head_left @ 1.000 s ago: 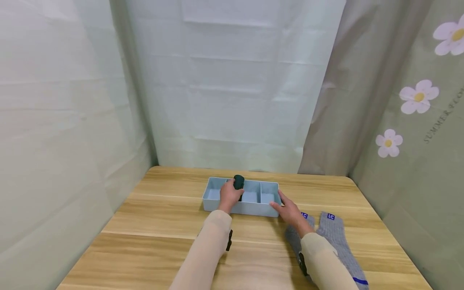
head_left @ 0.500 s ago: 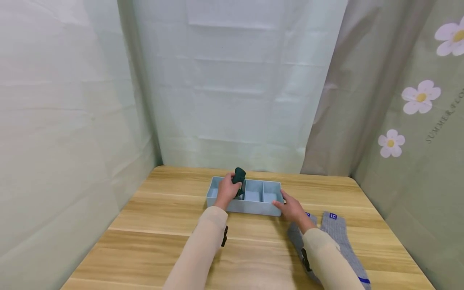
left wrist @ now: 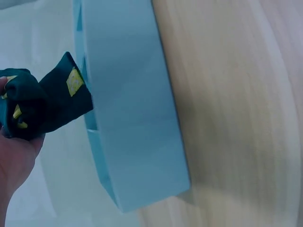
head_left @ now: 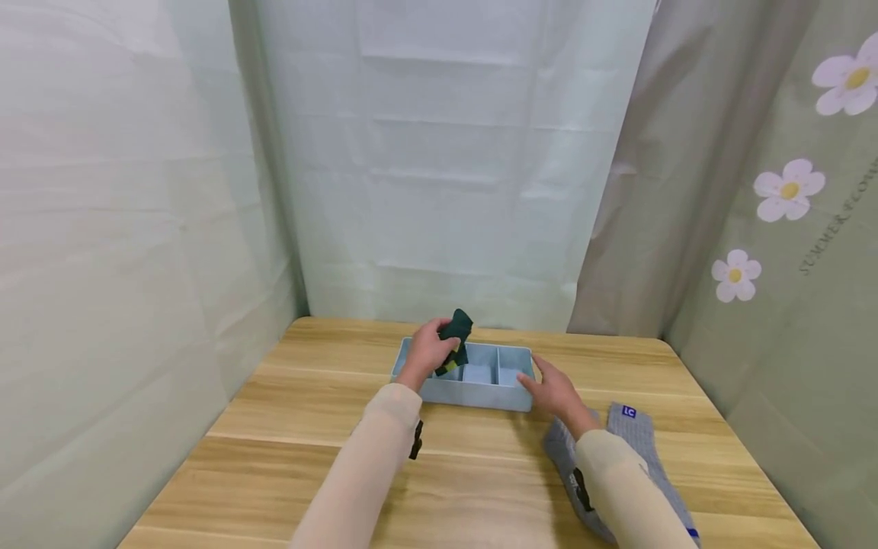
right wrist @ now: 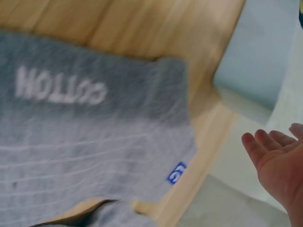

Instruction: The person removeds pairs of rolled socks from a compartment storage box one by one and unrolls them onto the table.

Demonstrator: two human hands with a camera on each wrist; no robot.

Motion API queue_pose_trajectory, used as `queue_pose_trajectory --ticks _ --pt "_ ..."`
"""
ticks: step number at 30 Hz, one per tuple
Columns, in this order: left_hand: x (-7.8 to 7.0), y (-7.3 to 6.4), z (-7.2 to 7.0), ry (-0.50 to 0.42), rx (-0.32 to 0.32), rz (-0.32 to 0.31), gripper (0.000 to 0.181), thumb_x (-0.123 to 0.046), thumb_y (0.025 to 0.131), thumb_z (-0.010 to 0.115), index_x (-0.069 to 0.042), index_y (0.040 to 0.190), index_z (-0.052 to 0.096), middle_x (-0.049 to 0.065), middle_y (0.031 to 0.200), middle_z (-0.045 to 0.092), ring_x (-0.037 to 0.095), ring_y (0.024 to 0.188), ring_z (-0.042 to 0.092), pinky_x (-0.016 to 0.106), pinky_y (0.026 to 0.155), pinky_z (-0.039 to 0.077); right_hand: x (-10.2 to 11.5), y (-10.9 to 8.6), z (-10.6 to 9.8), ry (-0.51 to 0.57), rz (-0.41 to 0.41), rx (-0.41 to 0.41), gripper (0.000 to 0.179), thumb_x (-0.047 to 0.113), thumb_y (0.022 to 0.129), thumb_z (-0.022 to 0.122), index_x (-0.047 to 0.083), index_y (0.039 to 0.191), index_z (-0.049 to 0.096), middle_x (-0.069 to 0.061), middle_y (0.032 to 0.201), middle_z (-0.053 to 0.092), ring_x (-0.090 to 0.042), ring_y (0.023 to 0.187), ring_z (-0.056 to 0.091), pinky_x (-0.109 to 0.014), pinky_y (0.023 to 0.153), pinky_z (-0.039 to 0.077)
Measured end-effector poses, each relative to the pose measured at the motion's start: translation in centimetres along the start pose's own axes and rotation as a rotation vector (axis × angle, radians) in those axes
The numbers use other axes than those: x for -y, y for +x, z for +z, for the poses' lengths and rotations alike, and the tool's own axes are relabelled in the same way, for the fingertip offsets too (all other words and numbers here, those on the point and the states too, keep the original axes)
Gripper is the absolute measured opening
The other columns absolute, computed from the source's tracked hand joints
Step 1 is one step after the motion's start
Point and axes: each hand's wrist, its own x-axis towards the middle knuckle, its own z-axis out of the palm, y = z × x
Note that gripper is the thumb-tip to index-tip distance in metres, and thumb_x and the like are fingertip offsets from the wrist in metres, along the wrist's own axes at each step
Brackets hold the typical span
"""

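Observation:
My left hand [head_left: 427, 352] grips a dark green rolled sock [head_left: 458, 335] with yellow patches. It is over the second compartment from the left of a pale blue divided box [head_left: 473, 394]. In the left wrist view, one flap of the sock [left wrist: 66, 92] sticks out toward the box's rim, and most of the fingers are hidden. My right hand [head_left: 557, 395] is at the box's right end, thumb by the front corner and fingers by the end wall. In the right wrist view, its fingers [right wrist: 267, 142] look extended and relaxed close to the box's corner.
Two grey socks [head_left: 634, 435] with blue labels lie on the wooden table [head_left: 288, 457] at the right, partly under my right forearm. Pale curtains [head_left: 439, 191] hang behind the table and along both sides.
My left hand has lifted the green sock up out of the box's compartment, and its yellow-patched end now shows. My right hand has stayed at the box's right end.

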Motion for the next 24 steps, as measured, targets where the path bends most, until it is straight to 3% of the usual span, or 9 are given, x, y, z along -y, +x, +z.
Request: queue_pose_trajectory --ticks 4,9,12,16,18,21,24 --pt "-1.0 -0.1 0.1 -0.05 0.077 0.005 0.047 -0.018 0.095 0.067 -0.006 0.139 0.055 0.015 0.136 0.057 0.033 0.118 0.057 0.047 0.098 0.049 1.4 0.4 0.1 0.078 -0.02 -0.018 0.061 0.028 0.104 0.051 -0.002 0.153 0.029 -0.028 0.152 0.036 -0.047 0.131 0.044 -0.059 0.107 0.034" --pt "-2.1 -0.4 0.5 -0.076 0.158 0.026 0.049 -0.022 0.095 0.068 -0.006 0.139 0.055 0.013 0.136 0.058 0.03 0.121 0.056 0.046 0.1 0.047 3.5 1.0 0.6 0.251 -0.014 -0.058 0.056 0.029 0.107 0.044 0.003 0.155 0.03 -0.022 0.151 0.04 -0.04 0.136 0.041 -0.054 0.11 0.034" --pt "-2.5 -0.6 0.8 -0.113 0.2 0.035 0.049 -0.022 0.094 0.068 -0.006 0.139 0.054 0.013 0.136 0.058 0.03 0.122 0.055 0.046 0.102 0.046 4.6 1.3 0.8 0.444 0.01 -0.025 0.064 0.042 0.108 0.036 0.002 0.156 0.025 -0.025 0.15 0.041 -0.041 0.135 0.044 -0.053 0.108 0.037" --pt "-2.3 -0.9 1.3 -0.105 0.241 0.043 0.046 -0.022 0.094 0.069 -0.008 0.136 0.057 0.011 0.13 0.061 0.028 0.115 0.06 0.046 0.099 0.048 5.6 1.4 0.9 0.706 0.091 0.054 0.089 0.068 0.099 0.027 0.0 0.156 0.019 -0.03 0.147 0.042 -0.044 0.125 0.053 -0.049 0.103 0.044" --pt "-1.9 -1.1 1.7 -0.079 0.26 0.057 0.043 -0.019 0.092 0.071 -0.01 0.133 0.061 0.01 0.125 0.064 0.027 0.109 0.062 0.045 0.095 0.051 5.9 1.4 0.9 0.763 0.125 0.064 0.095 0.074 0.095 0.026 0.002 0.156 0.019 -0.032 0.144 0.044 -0.043 0.119 0.058 -0.048 0.099 0.047" --pt "-1.4 -1.4 2.1 -0.049 0.289 0.084 0.04 -0.014 0.089 0.074 -0.012 0.128 0.064 0.009 0.119 0.066 0.024 0.102 0.063 0.042 0.09 0.053 6.2 1.4 1.0 0.792 0.148 0.055 0.086 0.068 0.098 0.032 0.004 0.155 0.023 -0.031 0.139 0.048 -0.039 0.109 0.064 -0.046 0.095 0.051" --pt "-1.3 -1.8 2.2 -0.028 0.32 0.115 0.04 -0.011 0.088 0.074 -0.012 0.127 0.066 0.008 0.118 0.067 0.023 0.101 0.064 0.041 0.087 0.053 6.5 1.5 1.0 0.796 0.167 0.047 0.071 0.051 0.104 0.043 0.002 0.154 0.028 -0.031 0.136 0.05 -0.034 0.099 0.067 -0.044 0.09 0.054"
